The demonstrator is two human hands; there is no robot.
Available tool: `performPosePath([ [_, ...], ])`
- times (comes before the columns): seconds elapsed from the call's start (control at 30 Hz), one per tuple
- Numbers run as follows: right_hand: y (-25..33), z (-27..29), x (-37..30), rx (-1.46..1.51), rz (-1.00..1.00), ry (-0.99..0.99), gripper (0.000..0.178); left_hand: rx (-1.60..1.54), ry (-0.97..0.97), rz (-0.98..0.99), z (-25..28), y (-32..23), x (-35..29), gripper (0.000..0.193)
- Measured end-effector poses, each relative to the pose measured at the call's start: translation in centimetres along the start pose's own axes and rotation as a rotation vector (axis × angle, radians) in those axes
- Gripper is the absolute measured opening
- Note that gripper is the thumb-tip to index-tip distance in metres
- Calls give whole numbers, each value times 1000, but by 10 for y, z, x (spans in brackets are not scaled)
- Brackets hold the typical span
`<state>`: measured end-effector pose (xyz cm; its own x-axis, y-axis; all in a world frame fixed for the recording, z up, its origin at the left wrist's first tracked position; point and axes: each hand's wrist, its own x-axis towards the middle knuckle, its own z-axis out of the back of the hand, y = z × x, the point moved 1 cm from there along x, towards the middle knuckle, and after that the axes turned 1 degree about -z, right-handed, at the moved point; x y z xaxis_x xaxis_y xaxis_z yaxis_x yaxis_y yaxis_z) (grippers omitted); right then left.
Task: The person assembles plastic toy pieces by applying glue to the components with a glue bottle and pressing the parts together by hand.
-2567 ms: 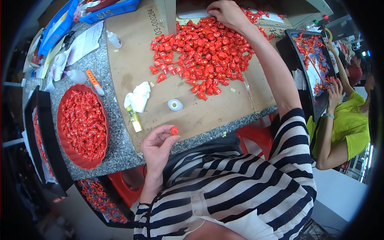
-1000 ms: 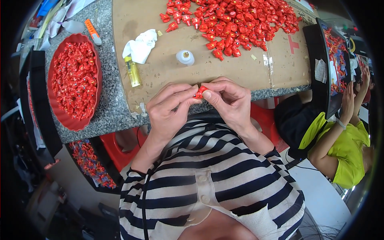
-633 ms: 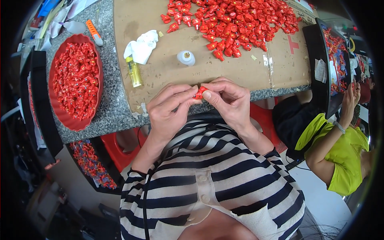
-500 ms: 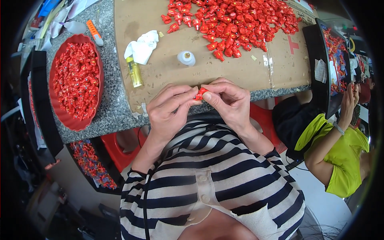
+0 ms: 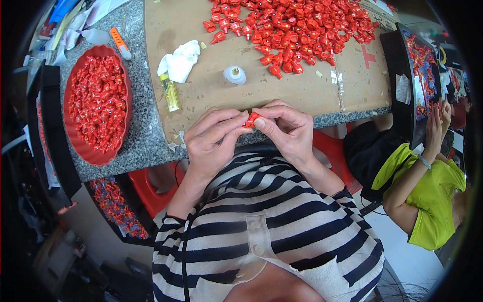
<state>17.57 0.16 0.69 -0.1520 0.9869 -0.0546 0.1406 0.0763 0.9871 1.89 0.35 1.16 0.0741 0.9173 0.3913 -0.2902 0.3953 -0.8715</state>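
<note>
Just past the table's near edge, both my hands pinch one small red plastic piece (image 5: 249,122) between thumbs and fingertips. My left hand (image 5: 212,137) closes on its left end, and my right hand (image 5: 288,132) grips the right end. Most of the piece is hidden by the fingers. Straight ahead of the hands, a small white squeeze bottle (image 5: 235,75) stands on the cardboard sheet (image 5: 221,98). Farther off lies a heap of similar red pieces (image 5: 297,38).
At left, a red scalloped tray (image 5: 94,159) is full of red pieces. A white cloth (image 5: 180,60), a yellow see-through tube (image 5: 171,94) and an orange-handled tool (image 5: 120,43) lie nearby. To the right, a person in a yellow-green top (image 5: 432,201) works beside a black bin (image 5: 397,75).
My hands keep almost the same place and still hold the red piece. At the right, the other person's raised hand has come down slightly.
</note>
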Motion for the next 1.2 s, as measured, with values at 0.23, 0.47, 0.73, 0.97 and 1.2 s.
performPosePath([
  [0.23,3,-2,9,-14,-48,-12,20,-17,5,129,11,-3,3,23],
  [0.47,16,-8,41,-621,324,-175,37,489,-496,79,100,6,28,26],
  [0.73,11,-3,43,-615,435,-193,27,446,-349,7,59,1,46,20],
  [0.97,8,40,21,-414,355,-389,29,471,58,-20,-42,-2,66,22],
  [1.2,0,50,12,-399,290,-416,32,541,136,-2,-53,7,73,17],
])
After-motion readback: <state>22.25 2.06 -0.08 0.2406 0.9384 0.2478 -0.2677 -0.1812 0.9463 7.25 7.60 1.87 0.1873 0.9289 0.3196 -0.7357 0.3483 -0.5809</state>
